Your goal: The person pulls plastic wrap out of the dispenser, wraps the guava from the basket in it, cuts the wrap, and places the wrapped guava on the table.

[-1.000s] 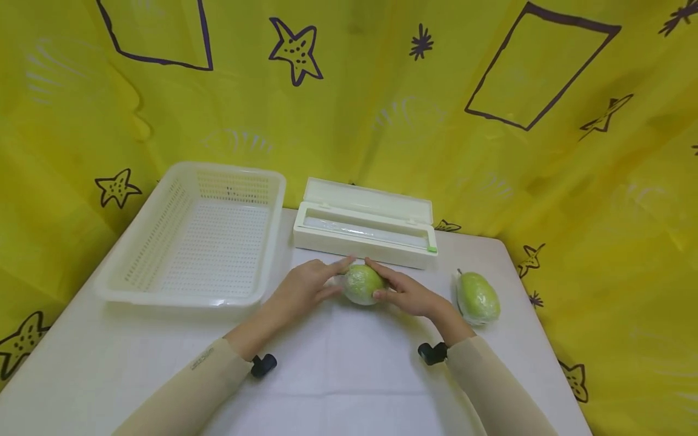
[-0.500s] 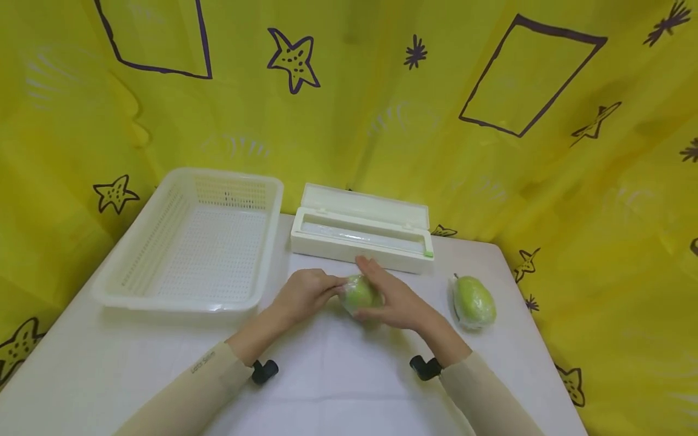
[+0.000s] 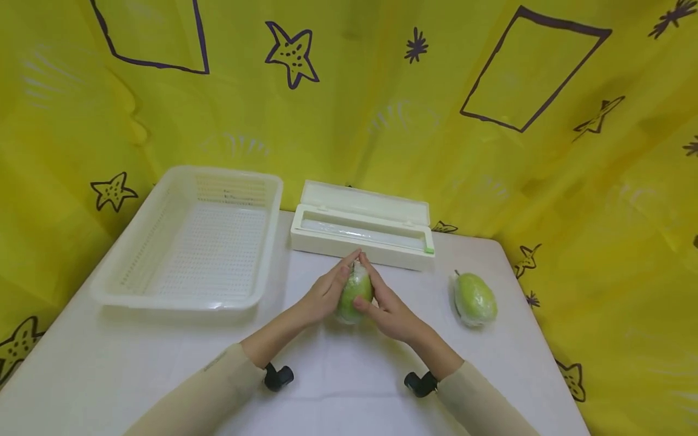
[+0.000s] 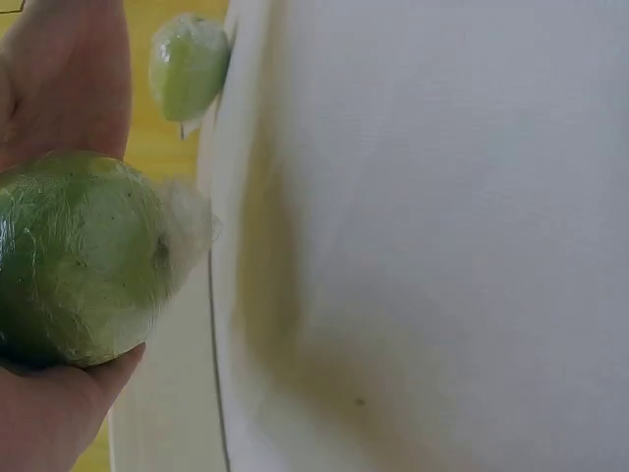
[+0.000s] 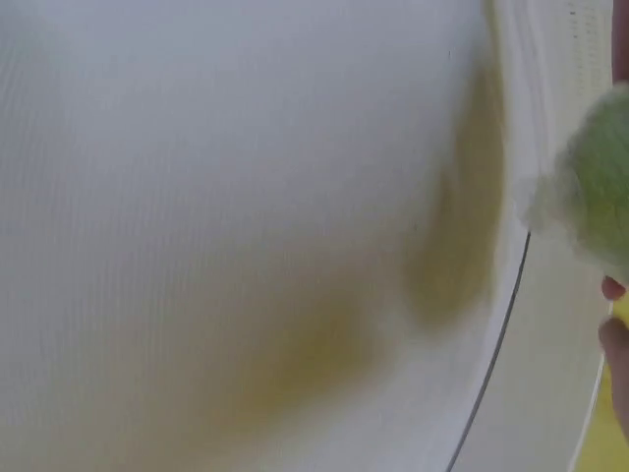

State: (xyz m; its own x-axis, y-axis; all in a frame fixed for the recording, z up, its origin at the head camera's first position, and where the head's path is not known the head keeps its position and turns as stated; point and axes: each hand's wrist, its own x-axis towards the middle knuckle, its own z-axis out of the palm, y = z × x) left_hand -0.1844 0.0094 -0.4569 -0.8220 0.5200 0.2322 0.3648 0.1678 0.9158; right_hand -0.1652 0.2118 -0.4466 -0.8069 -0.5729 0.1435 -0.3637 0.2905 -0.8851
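A green pear [image 3: 354, 297] in clear cling film is held upright between both hands, close over the table. My left hand [image 3: 325, 297] cups its left side, fingers pointing away from me. The right hand [image 3: 388, 307] cups the other side, its thumb laid across the front of the fruit. Fingertips of both hands meet at the far end, near the stem. In the left wrist view, bunched film sticks out from the blunt end of the pear [image 4: 79, 256]. Only part of the pear [image 5: 600, 187] shows in the right wrist view.
A second film-wrapped pear [image 3: 475, 299] lies to the right. Behind the hands stands a white cling film box [image 3: 360, 247], lid up, with a roll inside. A white plastic basket [image 3: 180, 301] is at the left on the white table [image 3: 349, 402]. A yellow curtain [image 3: 349, 121] hangs behind.
The pear has been turned from sideways to stem-away. My left hand has gone from pinching the film at one end to cupping the side; the right hand has closed in opposite.
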